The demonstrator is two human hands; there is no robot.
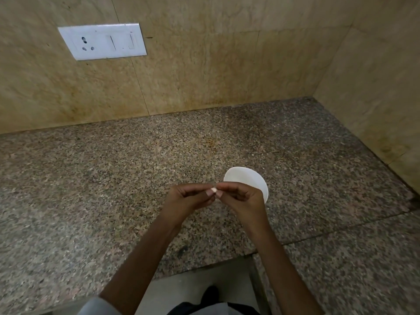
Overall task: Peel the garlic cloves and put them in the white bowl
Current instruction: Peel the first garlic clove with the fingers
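Garlic clove (213, 190): small and pale, held in the air above the desk (113, 178), pinched from both sides.
Left hand (191, 197): fingers curled, thumb and forefinger tips pinching the clove's left end.
Right hand (241, 198): fingers curled, thumb and forefinger tips pinching the clove's right end, so the two hands meet at the clove.
White bowl (247, 178): stands on the desk just beyond the right hand, which hides its near-left edge. The clove is just in front of its rim, not inside. The interior is washed out, so its contents cannot be told.
Desk surface: speckled brown-grey granite with a seam at right.
Switch plate (102, 41): white, on the beige stone wall (204, 64) at upper left, with socket pin holes and two rocker switches.
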